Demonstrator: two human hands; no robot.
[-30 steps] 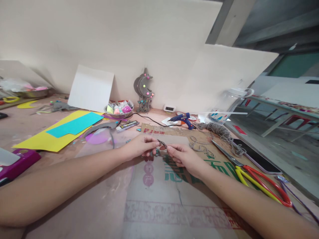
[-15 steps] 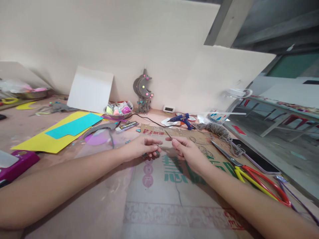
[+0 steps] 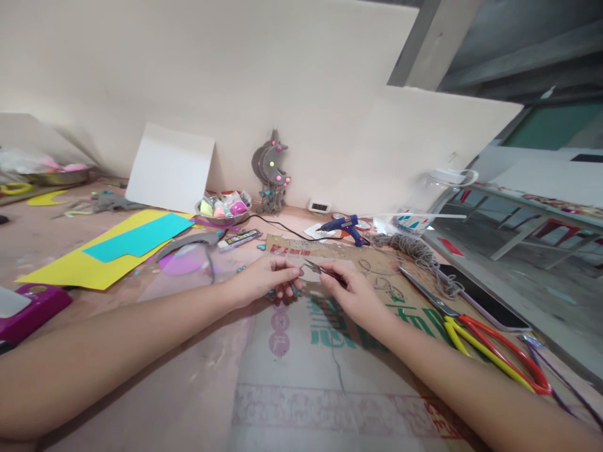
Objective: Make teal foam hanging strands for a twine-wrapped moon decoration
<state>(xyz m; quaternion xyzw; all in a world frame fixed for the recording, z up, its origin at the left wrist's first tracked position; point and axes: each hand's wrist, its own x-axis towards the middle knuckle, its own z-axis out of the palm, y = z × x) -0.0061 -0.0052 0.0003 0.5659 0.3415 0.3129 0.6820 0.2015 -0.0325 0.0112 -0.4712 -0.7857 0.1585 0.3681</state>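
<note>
My left hand [image 3: 269, 277] is closed in a pinch around a thin grey strand, with small teal bits [image 3: 296, 291] showing under its fingers. My right hand [image 3: 347, 285] grips small thread snips [image 3: 313, 267], their pointed blades directed left, close to the left fingertips. Most of the snips' handle is hidden in the palm. Both hands are over a printed plastic bag [image 3: 282, 411] spread on the table. A loose grey-blue thread [image 3: 338, 364] lies on the bag below the right hand.
To the right lie large scissors [image 3: 499, 348] with red and yellow handles, a phone [image 3: 485, 298] and grey yarn [image 3: 409, 248]. Behind the hands are a blue glue gun [image 3: 343, 227], a bowl of clay packets [image 3: 223, 210] and a moon ornament [image 3: 271, 164]. Yellow card [image 3: 66, 267] lies left.
My right hand has turned the snips so that their blades show and point toward the left fingertips. The left hand keeps its pinch in nearly the same place.
</note>
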